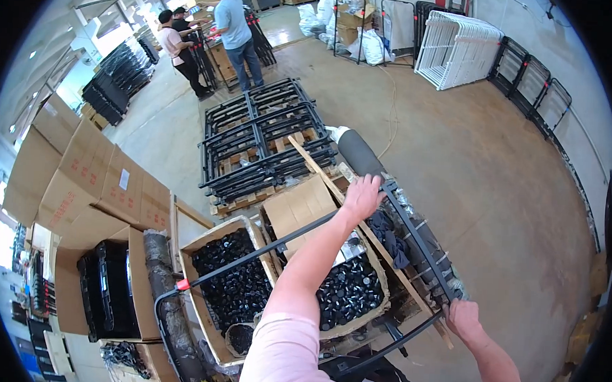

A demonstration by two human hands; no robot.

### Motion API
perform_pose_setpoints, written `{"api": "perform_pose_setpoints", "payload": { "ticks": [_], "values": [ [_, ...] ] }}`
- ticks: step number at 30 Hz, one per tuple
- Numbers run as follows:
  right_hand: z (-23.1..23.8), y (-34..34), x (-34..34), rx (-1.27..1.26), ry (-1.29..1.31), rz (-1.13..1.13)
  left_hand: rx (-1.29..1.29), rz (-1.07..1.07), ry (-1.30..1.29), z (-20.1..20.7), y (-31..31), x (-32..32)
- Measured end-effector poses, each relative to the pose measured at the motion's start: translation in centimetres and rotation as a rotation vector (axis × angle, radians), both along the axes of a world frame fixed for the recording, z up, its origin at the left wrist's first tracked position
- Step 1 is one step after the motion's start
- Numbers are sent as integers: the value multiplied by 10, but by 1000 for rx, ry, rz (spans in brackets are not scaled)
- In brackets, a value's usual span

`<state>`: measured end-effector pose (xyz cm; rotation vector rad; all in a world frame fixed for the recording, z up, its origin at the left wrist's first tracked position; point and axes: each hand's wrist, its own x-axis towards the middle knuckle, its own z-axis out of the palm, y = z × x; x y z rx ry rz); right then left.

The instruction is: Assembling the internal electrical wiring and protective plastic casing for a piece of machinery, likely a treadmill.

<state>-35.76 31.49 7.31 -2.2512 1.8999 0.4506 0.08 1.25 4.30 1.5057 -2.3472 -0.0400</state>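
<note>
I hold a black tubular metal frame (418, 240) at a slant over the work table. My left hand (364, 195) is closed round the tube close to its far corner. Lower down on the right, my right hand (462, 315) grips the frame at another corner; its fingers are partly hidden. A red fitting (182, 284) sits at the bend on the frame's left side. Beneath the frame are a box of small black plastic parts (227, 269) and a second box of similar black parts (349, 292), which my left arm partly covers.
A stack of black frames (264, 131) lies on pallets ahead. Tall cardboard boxes (102, 175) stand on the left, next to an open carton (145, 286). A padded roll (359, 152) borders the table. White frames (455, 51) lean at the far wall. Several people work far left.
</note>
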Motion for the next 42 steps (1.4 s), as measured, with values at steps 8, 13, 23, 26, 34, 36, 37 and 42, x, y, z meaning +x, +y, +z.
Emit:
{"api": "perform_pose_setpoints", "payload": {
  "ticks": [8, 13, 23, 26, 34, 36, 37, 42],
  "values": [
    [5, 6, -3, -117, -17, 158, 254, 169, 223, 12, 310, 134],
    [6, 0, 1, 95, 58, -47, 457, 380, 242, -7, 506, 167],
    [-25, 5, -11, -55, 89, -145, 366, 481, 280, -28, 660, 160],
    [38, 10, 59, 262, 85, -370, 329, 456, 308, -24, 678, 167],
    [-20, 11, -12, -139, 32, -324, 271, 363, 261, -34, 679, 165],
    [55, 35, 118, 183, -119, -514, 261, 465, 258, -39, 702, 174],
    [35, 21, 42, 148, -121, -568, 256, 410, 272, -36, 690, 168],
    [-17, 17, -11, -8, 148, -144, 256, 381, 288, -39, 677, 160]
  ]
}}
